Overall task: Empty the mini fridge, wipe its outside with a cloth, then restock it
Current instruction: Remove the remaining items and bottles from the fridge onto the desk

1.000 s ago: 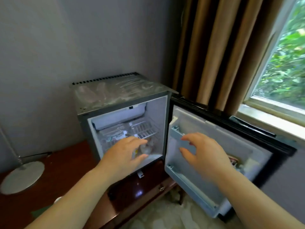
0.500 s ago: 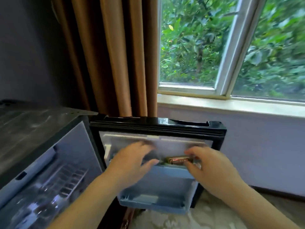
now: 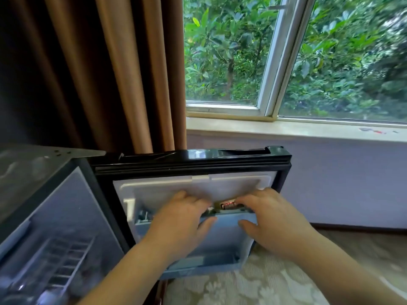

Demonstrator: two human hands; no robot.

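Observation:
The mini fridge (image 3: 33,194) stands at the left with its door (image 3: 191,164) swung wide open, white inner liner facing me. Both my hands reach into the upper door shelf (image 3: 226,219). My left hand (image 3: 180,219) has its fingers over the shelf's rim, thumb on the shelf front. My right hand (image 3: 273,219) does the same at the right. Between them a small brownish packet (image 3: 226,204) with red print shows in the shelf. Whether either hand grips something is hidden by the fingers. A wire rack (image 3: 63,260) shows blurred inside the fridge.
A brown curtain (image 3: 114,73) hangs behind the fridge. A window (image 3: 286,58) with a pale sill (image 3: 286,128) lies beyond the door. A patterned rug (image 3: 253,287) covers the floor below. The lower door shelf (image 3: 207,265) juts out under my forearms.
My view swung right from the fridge interior to the door. Both hands moved from the fridge opening to the upper door shelf and have sunk deeper into it around the packet.

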